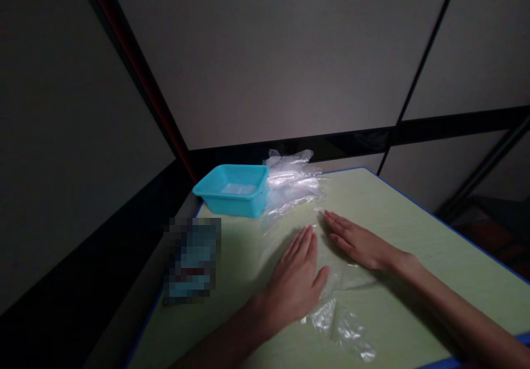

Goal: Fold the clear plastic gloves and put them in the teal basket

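Note:
My left hand [295,275] lies palm down with its fingers stretched out, over a thin clear plastic glove [345,325] spread on the table. My right hand [356,241] rests to the right of it, also flat with fingers extended, on or just above the same film. Part of the glove is hidden under both hands, and its crumpled lower end shows nearest me. Beyond my fingertips, a pile of clear disposable plastic gloves [292,181] lies beside a turquoise plastic basin [236,206], some hanging past the table's back edge.
The light green table [414,225] has a blue edge [467,242]. A flat item [192,261], blurred out by pixelation, lies at the left edge. Inside the basin is something whitish [239,188]. Pale wall panels [281,60] stand close behind and at the left.

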### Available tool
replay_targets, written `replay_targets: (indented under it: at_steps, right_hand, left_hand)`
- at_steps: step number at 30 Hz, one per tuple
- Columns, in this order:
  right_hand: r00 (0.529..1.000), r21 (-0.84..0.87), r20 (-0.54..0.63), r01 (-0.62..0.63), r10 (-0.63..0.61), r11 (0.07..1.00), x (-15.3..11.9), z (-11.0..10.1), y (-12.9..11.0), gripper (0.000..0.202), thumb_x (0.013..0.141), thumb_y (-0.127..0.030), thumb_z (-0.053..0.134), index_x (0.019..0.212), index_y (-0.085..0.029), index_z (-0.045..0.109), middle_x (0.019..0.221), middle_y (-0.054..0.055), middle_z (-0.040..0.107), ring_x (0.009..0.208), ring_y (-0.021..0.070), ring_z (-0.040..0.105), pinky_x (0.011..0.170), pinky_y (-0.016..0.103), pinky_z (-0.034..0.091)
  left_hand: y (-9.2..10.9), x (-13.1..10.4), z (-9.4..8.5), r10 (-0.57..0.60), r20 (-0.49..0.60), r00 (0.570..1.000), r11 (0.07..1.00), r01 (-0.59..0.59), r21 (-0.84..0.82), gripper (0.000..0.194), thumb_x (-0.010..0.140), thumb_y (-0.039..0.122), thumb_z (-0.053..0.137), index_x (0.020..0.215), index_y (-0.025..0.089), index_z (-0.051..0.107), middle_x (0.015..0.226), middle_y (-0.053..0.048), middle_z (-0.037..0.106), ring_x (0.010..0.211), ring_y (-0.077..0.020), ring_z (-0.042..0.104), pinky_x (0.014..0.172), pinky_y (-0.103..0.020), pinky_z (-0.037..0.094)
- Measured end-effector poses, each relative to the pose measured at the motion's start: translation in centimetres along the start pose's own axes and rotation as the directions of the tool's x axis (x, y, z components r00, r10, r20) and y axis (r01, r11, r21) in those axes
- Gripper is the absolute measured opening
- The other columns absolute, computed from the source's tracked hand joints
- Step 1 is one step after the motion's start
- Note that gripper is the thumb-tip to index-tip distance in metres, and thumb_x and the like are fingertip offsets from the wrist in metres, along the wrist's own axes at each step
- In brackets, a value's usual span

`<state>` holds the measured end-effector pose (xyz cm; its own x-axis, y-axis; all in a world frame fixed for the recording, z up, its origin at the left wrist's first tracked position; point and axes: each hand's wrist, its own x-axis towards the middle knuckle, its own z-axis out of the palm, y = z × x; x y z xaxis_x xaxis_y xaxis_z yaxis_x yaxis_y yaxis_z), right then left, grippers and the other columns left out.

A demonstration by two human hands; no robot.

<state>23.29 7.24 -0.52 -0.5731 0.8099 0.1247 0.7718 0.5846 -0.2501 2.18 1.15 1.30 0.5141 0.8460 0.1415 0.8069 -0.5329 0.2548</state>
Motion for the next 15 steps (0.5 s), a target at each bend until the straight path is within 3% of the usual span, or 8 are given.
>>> replay_targets:
  at_steps: [3, 7, 15]
  right_hand:
    - [1.000, -0.030, -0.013, -0.027, 0.027, 0.999, -1.5, 0.6, -1.4, 0.057, 0.091, -0.044, 0.020, 0.137, -0.009, 0.023, 0.141, 0.010, 0.020, 0.129, 0.0211, 0.018, 0.105, 0.038, 0.023]
    - [0.997, -0.108, -0.062, -0.050, 0.044, 0.993, -3.6, 1.9, -2.0, 0.059, 0.090, -0.045, 0.023, 0.137, -0.010, 0.021, 0.142, 0.011, 0.018, 0.130, 0.0215, 0.015, 0.106, 0.038, 0.022]
    - [0.994, -0.174, -0.104, -0.049, 0.031, 0.984, -4.2, 2.7, -1.4, 0.057, 0.091, -0.044, 0.024, 0.138, -0.014, 0.018, 0.142, 0.009, 0.020, 0.130, 0.0210, 0.016, 0.106, 0.037, 0.020]
  left_hand:
    - [1.6, 0.5, 1.8, 0.081, 0.027, 0.996, 0.996, -0.082, 0.027, 0.057, 0.089, 0.039, 0.027, 0.134, 0.004, 0.023, 0.142, -0.014, 0.017, 0.132, -0.0203, 0.009, 0.108, -0.034, 0.018]
    - [1.6, 1.1, 3.5, 0.113, 0.042, 0.993, 0.990, -0.116, 0.074, 0.059, 0.089, 0.042, 0.023, 0.133, 0.002, 0.023, 0.142, -0.016, 0.018, 0.132, -0.0218, 0.009, 0.108, -0.035, 0.016]
    - [-0.6, -0.8, 2.9, 0.077, 0.022, 0.997, 0.986, -0.080, 0.148, 0.060, 0.088, 0.047, 0.025, 0.134, 0.009, 0.023, 0.143, -0.010, 0.018, 0.132, -0.0192, 0.010, 0.107, -0.035, 0.016]
